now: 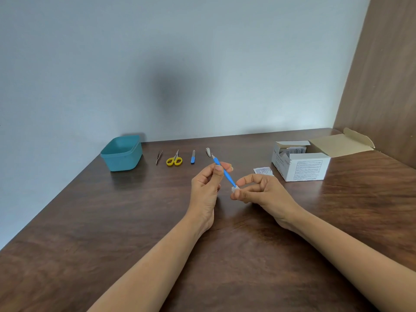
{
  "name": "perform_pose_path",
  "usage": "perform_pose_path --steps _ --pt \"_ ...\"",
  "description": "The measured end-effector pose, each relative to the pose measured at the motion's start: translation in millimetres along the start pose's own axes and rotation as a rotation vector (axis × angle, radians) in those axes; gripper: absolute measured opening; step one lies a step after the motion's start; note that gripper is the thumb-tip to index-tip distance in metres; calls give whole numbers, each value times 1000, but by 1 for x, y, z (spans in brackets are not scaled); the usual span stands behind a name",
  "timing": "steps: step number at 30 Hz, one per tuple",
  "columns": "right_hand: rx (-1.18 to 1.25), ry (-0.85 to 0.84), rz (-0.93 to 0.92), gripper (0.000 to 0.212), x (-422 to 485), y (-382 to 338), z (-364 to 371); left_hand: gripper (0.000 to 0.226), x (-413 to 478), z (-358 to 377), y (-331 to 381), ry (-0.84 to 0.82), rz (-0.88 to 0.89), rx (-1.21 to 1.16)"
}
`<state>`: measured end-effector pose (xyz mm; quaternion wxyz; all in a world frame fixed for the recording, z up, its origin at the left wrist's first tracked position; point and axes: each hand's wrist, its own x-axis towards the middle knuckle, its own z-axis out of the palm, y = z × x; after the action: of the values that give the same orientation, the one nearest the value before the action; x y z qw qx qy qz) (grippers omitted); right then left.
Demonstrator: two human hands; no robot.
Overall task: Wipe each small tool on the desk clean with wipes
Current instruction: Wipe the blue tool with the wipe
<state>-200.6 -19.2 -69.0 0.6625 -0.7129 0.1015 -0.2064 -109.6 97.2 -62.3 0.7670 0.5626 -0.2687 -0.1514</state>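
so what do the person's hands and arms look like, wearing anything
The left hand and right hand are bare: no gloves, rings, watch or bracelet show. The left forearm and right forearm are bare too, no sleeve in view.

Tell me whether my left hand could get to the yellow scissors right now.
Probably yes: the yellow scissors lie on open desk just beyond the left hand, with nothing between them. But that hand is pinching the blue-handled tool, so it would need freeing first.
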Motion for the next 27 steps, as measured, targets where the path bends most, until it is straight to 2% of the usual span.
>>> perform_pose_path --steps 3,9,11,15,17,21,27 --pt "11 -38 -28 6 0 -1 0 31 1 -1 0 5 -2 -17" --pt "15 -107 -24 16 2 1 -4 32 1 0 -1 2 3 -12" --pt "19 -94 -14 18 2 1 -4 32 1 0 -1 9 10 -18" --pt "20 -12 10 37 1 0 -3 27 2 -1 -2 33 6 -49" --pt "24 5 -3 33 1 1 -3 23 2 -1 -2 36 1 -49" --pt "37 -49 -41 3 1 0 -3 21 3 -2 -3 29 5 -40" --pt "51 -85 -35 11 1 -1 -4 20 4 -2 -4 22 4 -26"
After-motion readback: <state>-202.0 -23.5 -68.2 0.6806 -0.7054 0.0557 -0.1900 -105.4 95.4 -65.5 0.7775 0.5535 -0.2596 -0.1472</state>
